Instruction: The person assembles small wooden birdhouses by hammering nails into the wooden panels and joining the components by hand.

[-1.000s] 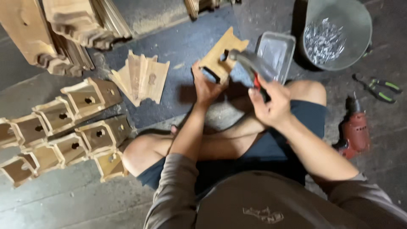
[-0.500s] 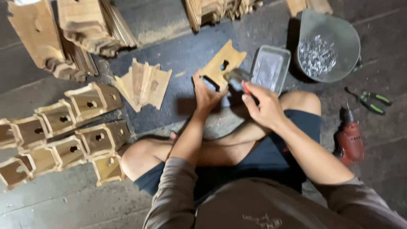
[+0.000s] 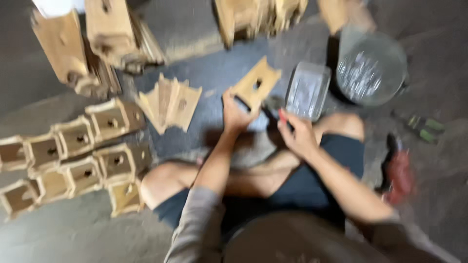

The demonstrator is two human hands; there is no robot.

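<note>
I sit cross-legged on the floor. My left hand (image 3: 235,116) grips the lower end of a flat wooden panel (image 3: 257,84) with a round hole and a notched outline, holding it upright on a grey block between my legs. My right hand (image 3: 298,135) is closed around a hammer (image 3: 276,111) with a red handle, its metal head low beside the panel's base. The frame is blurred by motion.
Several small wooden birdhouses (image 3: 73,151) lie in rows at the left. A fan of cut panels (image 3: 170,102) lies ahead, with stacks of wooden parts (image 3: 97,44) behind. A clear tray (image 3: 307,90), a metal bucket of nails (image 3: 370,68), pliers (image 3: 424,127) and a red drill (image 3: 399,170) sit at right.
The hammer has come down from above the panel to beside its base. The view has shifted and blurred. My left hand keeps its hold on the panel.
</note>
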